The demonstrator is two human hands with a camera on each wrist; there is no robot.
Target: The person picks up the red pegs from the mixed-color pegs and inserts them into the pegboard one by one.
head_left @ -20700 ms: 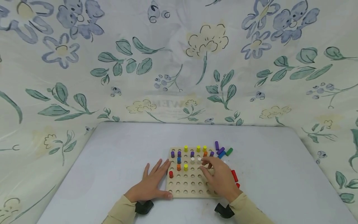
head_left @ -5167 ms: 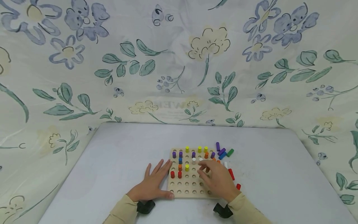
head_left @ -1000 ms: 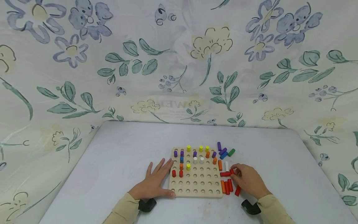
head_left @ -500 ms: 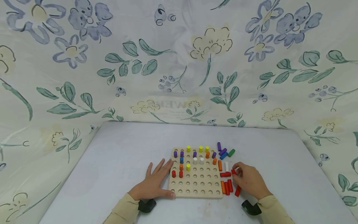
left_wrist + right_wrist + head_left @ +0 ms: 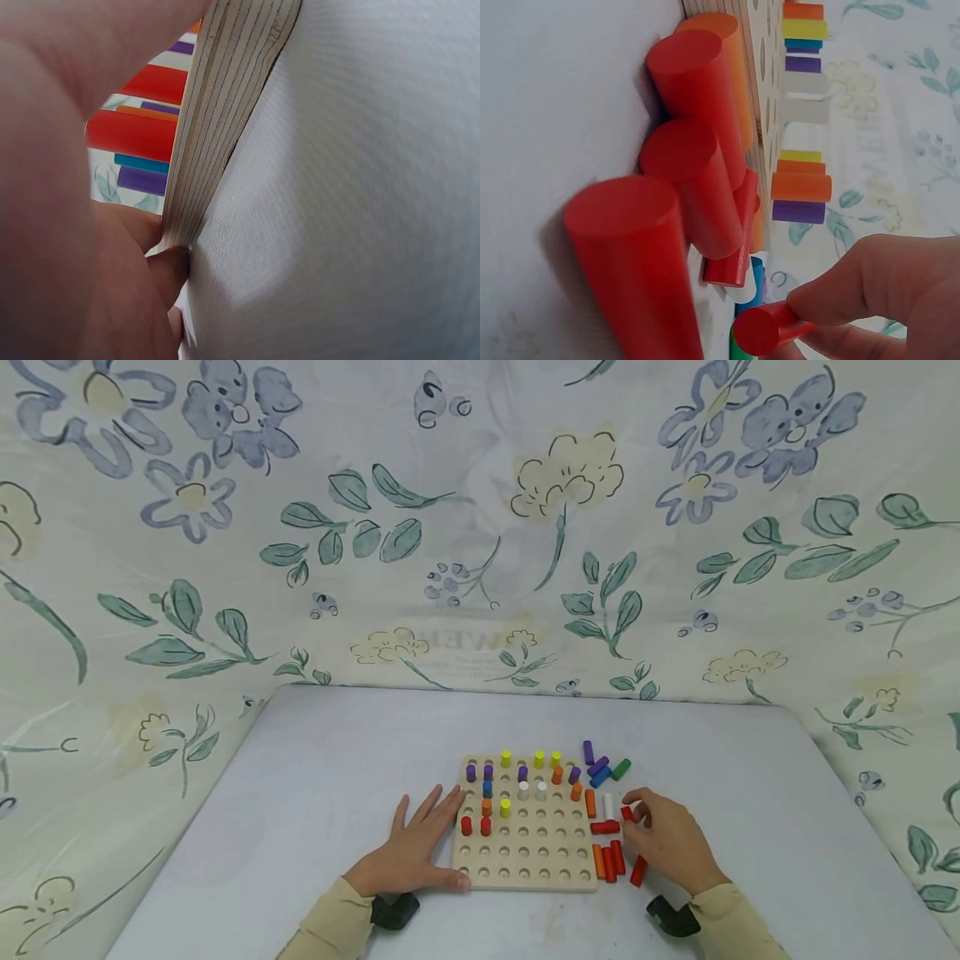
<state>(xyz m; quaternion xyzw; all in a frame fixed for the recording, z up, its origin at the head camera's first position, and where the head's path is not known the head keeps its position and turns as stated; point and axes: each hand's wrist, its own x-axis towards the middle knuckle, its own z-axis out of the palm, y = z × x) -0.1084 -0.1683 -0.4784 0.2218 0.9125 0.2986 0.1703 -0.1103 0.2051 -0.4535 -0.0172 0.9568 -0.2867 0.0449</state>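
Observation:
A wooden pegboard lies on the table with several coloured pegs standing in its holes. At its left edge my left hand rests with spread fingers; in the left wrist view a thumb and fingertips touch the board's layered side. Right of the board, my right hand pinches a red peg between thumb and fingers, raised off the table. Two red pegs stand side by side at the board's left. Curled fingers partly cover the pinched peg in the head view.
Loose pegs lie along the board's right side: red pegs, an orange peg, a white peg, a blue peg, purple pegs and a green peg. A floral cloth hangs behind the white table.
A second red peg has come to stand beside the first. My right hand has moved from over the board to its right and picked up another red peg. The left hand stays put.

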